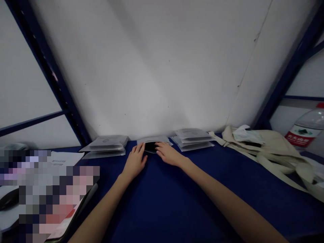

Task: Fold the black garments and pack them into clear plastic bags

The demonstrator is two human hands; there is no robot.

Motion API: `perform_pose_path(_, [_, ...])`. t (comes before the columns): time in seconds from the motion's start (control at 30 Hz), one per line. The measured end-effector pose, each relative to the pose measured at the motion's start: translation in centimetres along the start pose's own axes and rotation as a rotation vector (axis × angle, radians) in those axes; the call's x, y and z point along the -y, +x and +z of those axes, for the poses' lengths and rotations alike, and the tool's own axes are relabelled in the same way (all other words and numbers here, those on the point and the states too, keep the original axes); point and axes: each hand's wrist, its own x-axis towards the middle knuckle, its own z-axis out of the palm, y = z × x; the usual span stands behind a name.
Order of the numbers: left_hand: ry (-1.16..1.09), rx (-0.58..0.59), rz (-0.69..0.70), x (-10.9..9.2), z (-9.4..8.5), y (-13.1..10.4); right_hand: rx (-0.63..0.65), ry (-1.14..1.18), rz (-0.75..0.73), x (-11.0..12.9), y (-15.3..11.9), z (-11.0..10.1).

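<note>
A frosted plastic bag [153, 139] lies against the wall at the back of the table, between two stacks of similar bags. Something dark [151, 146] shows at its near side; I cannot make out whether it is an opening or a black item. My left hand [136, 159] rests at the bag's left side, fingers stretched forward and the thumb apart. My right hand [167, 154] touches its right side, fingers slightly bent and the thumb apart. Neither thumb visibly pinches the bag. The fingers partly cover its edges.
Frosted bags are stacked at left [106, 143] and right [193, 136]. A beige cloth bag [270, 143] with straps and a red-capped bottle [307, 125] are at right. Papers [66, 158], a black mouse [9, 199] and a blurred-out device lie at left, on the blue table [162, 209].
</note>
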Motion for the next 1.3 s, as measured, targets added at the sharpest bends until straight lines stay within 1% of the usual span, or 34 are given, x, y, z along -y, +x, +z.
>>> perform_pose_path(0.07, [-0.030, -0.027, -0.008, 0.4, -0.2, 0.1, 0.001, 0.079, 0.000, 0.0, -0.3, -0.9])
perform_pose_path(0.2, [-0.084, -0.080, -0.008, 1.0, -0.5, 0.3, -0.002, 0.248, 0.054, 0.3, -0.8, -2.8])
perform_pose_path(0.33, [-0.076, -0.100, 0.001, 1.5, -0.8, 0.3, 0.023, 0.484, 0.088, 0.4, -1.2, -4.5])
perform_pose_path(0.5, [-0.051, -0.071, 0.015, 1.5, -1.1, 0.2, 0.015, 0.780, 0.154, -0.5, -1.5, -5.5])
perform_pose_path(0.67, [-0.023, -0.044, -0.016, 1.4, -1.2, 0.1, 0.073, 0.973, 0.231, -1.2, -2.0, -6.2])
perform_pose_path(0.8, [0.002, 0.002, -0.054, 1.4, -1.2, -0.1, 0.027, 1.213, 0.195, -1.5, -2.4, -6.8])
perform_pose_path(0.87, [0.039, 0.036, -0.082, 1.4, -1.3, -0.2, 0.009, 1.276, 0.174, -1.6, -2.5, -7.1])
perform_pose_path(0.93, [0.059, 0.069, -0.088, 1.3, -1.3, -0.3, 0.069, 1.265, 0.159, -1.6, -2.5, -7.2])
perform_pose_path(1.0, [0.065, 0.088, -0.086, 1.2, -1.3, -0.3, 0.228, 1.170, 0.152, -1.4, -2.4, -7.2])
perform_pose_path(1.07, [0.062, 0.105, -0.085, 1.2, -1.0, -0.2, 0.401, 1.024, 0.166, -1.1, -2.3, -6.9])
perform_pose_path(1.1, [0.055, 0.110, -0.089, 1.3, -0.8, -0.2, 0.455, 0.956, 0.179, -0.9, -2.2, -6.8])
perform_pose_path(1.17, [0.025, 0.116, -0.091, 1.4, -0.5, -0.2, 0.498, 0.871, 0.196, -0.7, -2.1, -6.7])
perform_pose_path(1.3, [-0.026, 0.086, -0.079, 1.6, -0.2, -0.2, 0.509, 0.769, 0.193, -0.5, -2.3, -7.5])
